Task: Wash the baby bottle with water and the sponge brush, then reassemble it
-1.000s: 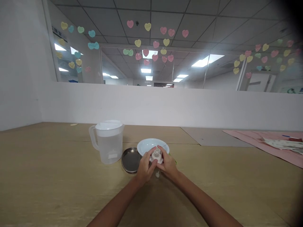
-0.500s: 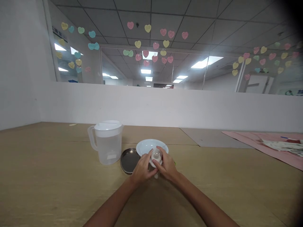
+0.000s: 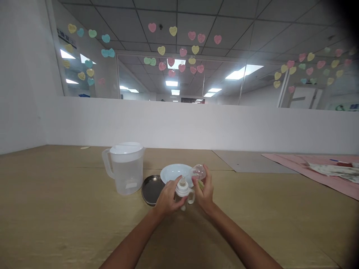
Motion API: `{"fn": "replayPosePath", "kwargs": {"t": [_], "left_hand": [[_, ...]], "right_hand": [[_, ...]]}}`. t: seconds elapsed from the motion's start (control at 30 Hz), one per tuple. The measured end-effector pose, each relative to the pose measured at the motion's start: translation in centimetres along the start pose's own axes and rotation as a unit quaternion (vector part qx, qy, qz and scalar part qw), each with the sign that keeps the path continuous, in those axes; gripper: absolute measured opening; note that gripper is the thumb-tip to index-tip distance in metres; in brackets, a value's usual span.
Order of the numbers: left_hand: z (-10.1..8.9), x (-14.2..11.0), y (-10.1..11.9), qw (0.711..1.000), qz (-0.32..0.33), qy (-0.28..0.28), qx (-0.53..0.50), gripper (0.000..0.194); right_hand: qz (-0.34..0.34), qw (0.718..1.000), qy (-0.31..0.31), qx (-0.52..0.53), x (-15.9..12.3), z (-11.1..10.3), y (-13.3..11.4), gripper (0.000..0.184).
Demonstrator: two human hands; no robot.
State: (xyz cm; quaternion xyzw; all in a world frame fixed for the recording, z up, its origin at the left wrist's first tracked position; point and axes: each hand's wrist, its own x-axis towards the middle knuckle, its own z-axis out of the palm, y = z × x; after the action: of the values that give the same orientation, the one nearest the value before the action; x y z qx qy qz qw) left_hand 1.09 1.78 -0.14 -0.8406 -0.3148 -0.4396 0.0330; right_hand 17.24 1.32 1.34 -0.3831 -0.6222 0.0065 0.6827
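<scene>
A baby bottle with a white collar, a clear teat and side handles stands upright on the table in front of me. My left hand is closed around its left side. Up and to the right, my right hand pinches a clear dome-shaped bottle cap, apart from the bottle. Just behind the bottle lies a white bowl, partly covered by the bottle and my hands. Something yellow-green shows beside my right fingers; its kind is hidden.
Left of the bowl stands a translucent lidded pitcher holding clear liquid. A round metal dish lies between pitcher and left hand. At the far right, a pink cloth carries a pale patterned cloth and a pen. A white wall closes the table's back.
My right hand has lifted the clear cap off the bottle and moved it up and right, baring the teat. The left hand keeps its hold on the bottle.
</scene>
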Motion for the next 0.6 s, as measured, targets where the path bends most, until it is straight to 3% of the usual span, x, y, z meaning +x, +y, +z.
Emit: {"fn": "replayPosePath", "kwargs": {"t": [0.27,0.5,0.6], "left_hand": [[-0.2,0.2,0.1,1.0,0.014,0.013,0.02,0.056],[-0.3,0.2,0.2,1.0,0.01,0.005,0.028,0.055],[-0.3,0.2,0.3,1.0,-0.001,-0.004,0.022,0.058]], "right_hand": [[0.073,0.97,-0.229,0.026,1.7,0.6,3.2,0.043],[0.07,0.946,-0.317,-0.014,1.9,0.5,3.6,0.03],[0.064,0.942,-0.323,-0.068,2.1,0.1,3.0,0.03]]}}
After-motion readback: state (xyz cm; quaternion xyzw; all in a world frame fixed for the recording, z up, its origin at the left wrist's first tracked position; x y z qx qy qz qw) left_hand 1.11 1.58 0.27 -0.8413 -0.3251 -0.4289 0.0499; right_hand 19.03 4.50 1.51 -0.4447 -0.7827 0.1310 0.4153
